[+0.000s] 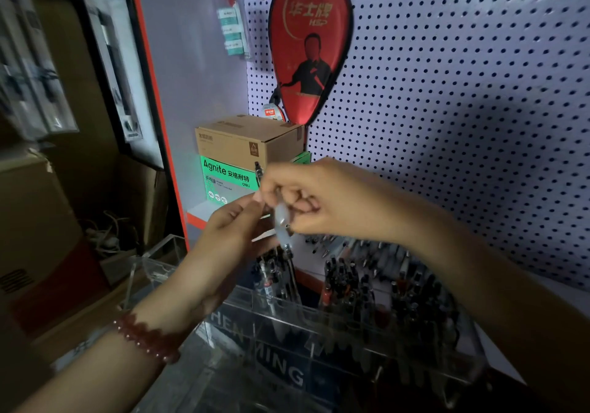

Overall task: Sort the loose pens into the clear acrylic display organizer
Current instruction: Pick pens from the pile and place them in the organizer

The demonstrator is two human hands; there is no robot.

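My right hand (pixel 314 200) holds a pen (pixel 282 221) upright, fingers curled round its barrel, tip pointing down. The pen's black clip end shows above the fingers. My left hand (pixel 226 240), with a red bead bracelet at the wrist, reaches up from below, and its fingertips touch the pen near the right hand. Both hands hover above the clear acrylic organizer (pixel 319 345), whose compartments hold several upright pens (pixel 348 282). More loose pens (pixel 367 250) lie on the shelf behind the organizer.
A cardboard box with a green label (pixel 245 157) stands on the shelf at the back left. A red racket cover (pixel 311 45) hangs on the white pegboard (pixel 463 93). Brown cartons (pixel 38 221) and cables sit at the left.
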